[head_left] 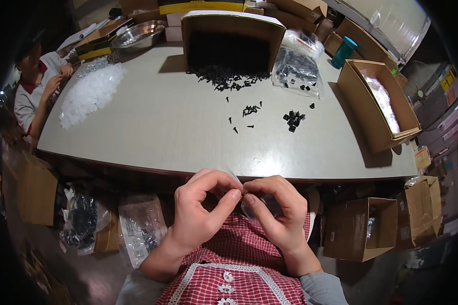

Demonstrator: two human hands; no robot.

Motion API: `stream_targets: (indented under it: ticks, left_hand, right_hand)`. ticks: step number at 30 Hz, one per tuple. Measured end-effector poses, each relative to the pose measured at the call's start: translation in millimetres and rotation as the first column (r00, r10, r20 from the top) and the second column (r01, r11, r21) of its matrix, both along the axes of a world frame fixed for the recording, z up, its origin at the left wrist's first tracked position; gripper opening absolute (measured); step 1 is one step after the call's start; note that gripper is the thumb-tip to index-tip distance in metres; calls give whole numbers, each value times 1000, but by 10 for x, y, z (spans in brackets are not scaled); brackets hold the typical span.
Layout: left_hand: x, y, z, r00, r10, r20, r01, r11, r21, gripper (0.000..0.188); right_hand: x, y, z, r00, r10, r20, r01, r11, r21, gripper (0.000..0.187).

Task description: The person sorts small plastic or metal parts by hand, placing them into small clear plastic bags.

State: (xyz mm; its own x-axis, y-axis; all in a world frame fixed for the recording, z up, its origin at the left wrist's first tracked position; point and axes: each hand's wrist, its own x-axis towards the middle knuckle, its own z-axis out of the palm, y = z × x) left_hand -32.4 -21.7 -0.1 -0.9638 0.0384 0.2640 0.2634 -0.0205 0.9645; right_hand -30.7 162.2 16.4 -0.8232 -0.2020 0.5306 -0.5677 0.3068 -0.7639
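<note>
Left hand (201, 211) and right hand (277, 211) meet fingertip to fingertip below the table (152, 127) edge, both pinched on a small clear plastic bag (262, 206); bag sits over the lap. Black screws (229, 79) lie spilled before the open cardboard box (232, 38); black clips (293, 119) lie nearby.

Clear glossy plastic bag (262, 203), matt tabletop (163, 127)

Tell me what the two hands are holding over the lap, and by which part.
A small clear plastic bag, pinched at its upper edge between the thumbs and forefingers of the left hand and the right hand. Whether anything is inside cannot be told.
</note>
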Motion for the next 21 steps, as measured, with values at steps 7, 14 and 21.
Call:
stream_targets:
  ticks: [7, 14, 21]
  left_hand:
    - [16, -15, -9, 999, 40, -25, -40, 999, -36, 6]
    - [26, -6, 55, 981, 78, -180, -123, 959, -256, 11]
    - [48, 13, 74, 940, 32, -340, -191, 874, -447, 14]
  right_hand:
    - [10, -41, -60, 1000, 20, -2, -20, 1000, -22, 22]
    - [-12, 1, -27, 992, 100, 71, -103, 994, 39, 33]
    - [-22, 123, -17, 995, 73, 68, -81, 987, 135, 24]
